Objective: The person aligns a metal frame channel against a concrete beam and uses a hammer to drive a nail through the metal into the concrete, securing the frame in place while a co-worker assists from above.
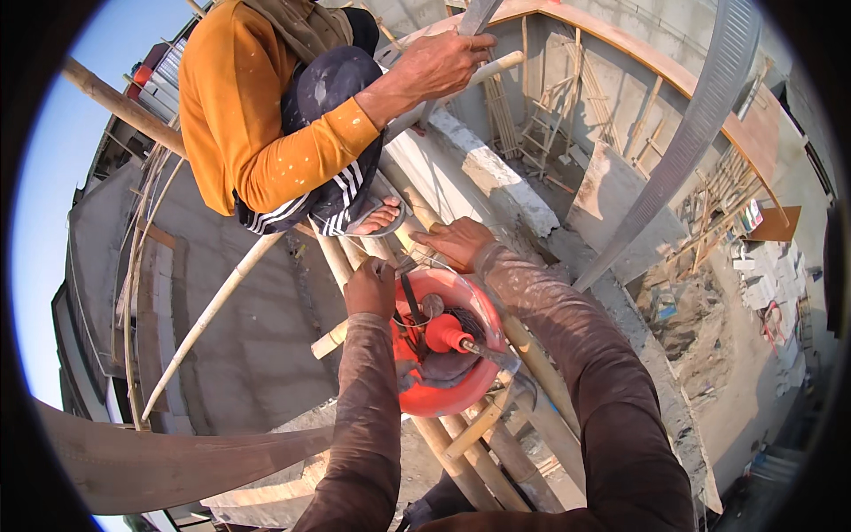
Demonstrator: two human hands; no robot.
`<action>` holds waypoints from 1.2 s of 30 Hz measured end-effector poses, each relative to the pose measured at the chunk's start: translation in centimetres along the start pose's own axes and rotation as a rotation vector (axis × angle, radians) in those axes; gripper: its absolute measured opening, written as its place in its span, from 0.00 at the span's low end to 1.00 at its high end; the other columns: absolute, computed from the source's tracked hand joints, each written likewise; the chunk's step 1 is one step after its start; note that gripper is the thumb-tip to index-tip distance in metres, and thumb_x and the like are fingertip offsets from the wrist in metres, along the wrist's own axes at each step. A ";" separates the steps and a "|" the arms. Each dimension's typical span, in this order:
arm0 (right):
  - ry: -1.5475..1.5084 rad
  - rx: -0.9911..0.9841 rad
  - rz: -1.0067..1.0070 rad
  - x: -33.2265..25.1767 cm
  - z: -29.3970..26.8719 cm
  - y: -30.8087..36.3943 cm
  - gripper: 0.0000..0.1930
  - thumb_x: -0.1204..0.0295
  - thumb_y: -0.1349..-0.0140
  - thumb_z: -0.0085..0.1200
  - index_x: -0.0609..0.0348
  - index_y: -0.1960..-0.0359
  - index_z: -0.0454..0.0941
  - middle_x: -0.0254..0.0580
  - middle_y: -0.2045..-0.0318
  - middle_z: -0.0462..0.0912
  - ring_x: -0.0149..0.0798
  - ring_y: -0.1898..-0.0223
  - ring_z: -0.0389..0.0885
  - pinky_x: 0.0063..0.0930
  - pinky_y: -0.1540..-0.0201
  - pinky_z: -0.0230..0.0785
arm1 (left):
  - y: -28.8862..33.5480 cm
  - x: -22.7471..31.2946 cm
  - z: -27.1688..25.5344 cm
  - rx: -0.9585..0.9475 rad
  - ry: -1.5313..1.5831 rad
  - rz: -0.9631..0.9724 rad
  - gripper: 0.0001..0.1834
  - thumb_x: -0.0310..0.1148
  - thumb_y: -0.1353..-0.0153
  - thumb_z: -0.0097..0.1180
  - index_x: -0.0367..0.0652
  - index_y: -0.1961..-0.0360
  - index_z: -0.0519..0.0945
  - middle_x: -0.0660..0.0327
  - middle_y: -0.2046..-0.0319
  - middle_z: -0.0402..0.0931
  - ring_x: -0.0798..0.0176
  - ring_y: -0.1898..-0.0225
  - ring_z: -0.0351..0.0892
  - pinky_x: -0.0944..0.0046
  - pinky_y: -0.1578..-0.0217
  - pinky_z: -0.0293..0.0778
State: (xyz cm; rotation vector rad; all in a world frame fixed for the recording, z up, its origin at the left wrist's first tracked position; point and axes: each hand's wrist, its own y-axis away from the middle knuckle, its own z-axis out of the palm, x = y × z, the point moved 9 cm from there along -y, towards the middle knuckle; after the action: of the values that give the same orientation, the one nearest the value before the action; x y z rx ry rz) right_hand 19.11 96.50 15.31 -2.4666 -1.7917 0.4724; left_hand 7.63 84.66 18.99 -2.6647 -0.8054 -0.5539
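Observation:
My left hand (370, 285) is closed at the far-left rim of a red bucket (492, 324); what its fingers hold is hidden. Just beyond the bucket, my right hand (456, 244) reaches over the bamboo poles (409, 197), fingers stretched to the left, close to a thin wire. Inside the bucket lie a red-orange rounded object (446, 335), a dark coil and grey pieces. At its near right edge rests what looks like a claw hammer (525, 390), with a wooden handle. A co-worker's hand (439, 66) holds a grey flat strip (479, 16) above a pole.
The co-worker in an orange sleeve (306, 155) squats ahead, a sandalled foot (381, 215) on the poles. A concrete beam (496, 168) runs alongside. Far below right are rubble (687, 310) and bamboo stacks (722, 191). A ribbed grey band (678, 146) crosses the right side.

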 end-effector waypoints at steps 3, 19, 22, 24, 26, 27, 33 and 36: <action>-0.085 -0.091 -0.038 -0.5 3.2 -1.4 0.13 0.63 0.39 0.50 0.50 0.58 0.83 0.49 0.68 0.85 0.51 0.65 0.85 0.44 0.62 0.77 | -0.1 0.6 -0.1 0.000 0.076 0.026 0.12 0.39 0.40 0.57 0.39 0.68 0.80 0.46 0.69 0.81 0.40 0.65 0.81 0.46 0.65 0.74; -0.758 0.375 0.437 5.6 -5.3 5.4 0.15 0.61 0.33 0.52 0.62 0.58 0.79 0.58 0.68 0.82 0.60 0.62 0.80 0.46 0.57 0.70 | 2.8 -4.9 -3.7 0.243 0.003 -0.379 0.17 0.46 0.40 0.57 0.46 0.58 0.82 0.54 0.61 0.82 0.50 0.54 0.80 0.41 0.46 0.65; -0.757 0.514 0.565 6.8 -6.9 8.0 0.14 0.62 0.31 0.52 0.63 0.60 0.78 0.54 0.77 0.79 0.54 0.74 0.79 0.41 0.66 0.70 | 3.7 -5.6 -2.2 0.139 -0.058 -0.452 0.27 0.51 0.42 0.57 0.50 0.45 0.76 0.55 0.41 0.72 0.47 0.37 0.67 0.33 0.37 0.51; -0.770 0.665 0.615 7.8 -9.0 10.0 0.13 0.63 0.31 0.52 0.63 0.61 0.78 0.51 0.80 0.78 0.49 0.77 0.78 0.38 0.70 0.69 | 4.3 -4.3 -3.5 0.272 -0.173 -0.421 0.31 0.55 0.42 0.57 0.53 0.40 0.73 0.55 0.38 0.69 0.42 0.36 0.65 0.38 0.38 0.56; -0.808 0.728 0.562 6.8 -10.8 11.5 0.11 0.65 0.31 0.52 0.63 0.62 0.77 0.46 0.83 0.76 0.41 0.82 0.75 0.34 0.74 0.67 | 5.3 -2.3 -4.5 0.334 -0.114 -0.370 0.33 0.55 0.40 0.57 0.51 0.38 0.70 0.50 0.34 0.62 0.40 0.34 0.62 0.39 0.35 0.52; -0.816 0.758 0.547 5.6 -11.7 12.7 0.11 0.66 0.31 0.52 0.63 0.62 0.77 0.45 0.83 0.76 0.41 0.82 0.75 0.34 0.75 0.66 | 6.1 -0.7 -5.4 0.390 -0.080 -0.304 0.33 0.55 0.40 0.57 0.50 0.38 0.70 0.48 0.34 0.61 0.40 0.34 0.62 0.39 0.35 0.52; -0.857 0.725 0.548 -2.7 -20.9 21.5 0.10 0.67 0.30 0.52 0.62 0.61 0.78 0.34 0.83 0.76 0.28 0.81 0.72 0.27 0.77 0.65 | 13.0 13.0 -9.9 0.194 0.822 0.191 0.35 0.44 0.42 0.65 0.33 0.40 0.69 0.45 0.34 0.59 0.42 0.34 0.62 0.44 0.35 0.59; -0.989 0.697 0.580 -6.7 -25.1 25.7 0.10 0.67 0.28 0.49 0.62 0.60 0.76 0.32 0.80 0.75 0.24 0.81 0.72 0.21 0.77 0.65 | 17.2 23.6 -11.7 -0.099 0.623 0.689 0.42 0.44 0.47 0.70 0.32 0.37 0.67 0.44 0.35 0.62 0.43 0.32 0.60 0.42 0.37 0.61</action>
State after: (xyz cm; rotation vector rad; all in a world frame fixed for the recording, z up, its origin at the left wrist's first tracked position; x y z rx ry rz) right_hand 47.85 85.24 34.84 -2.2459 -0.6506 2.1774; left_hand 32.52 77.27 36.80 -2.3853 0.3081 -1.1342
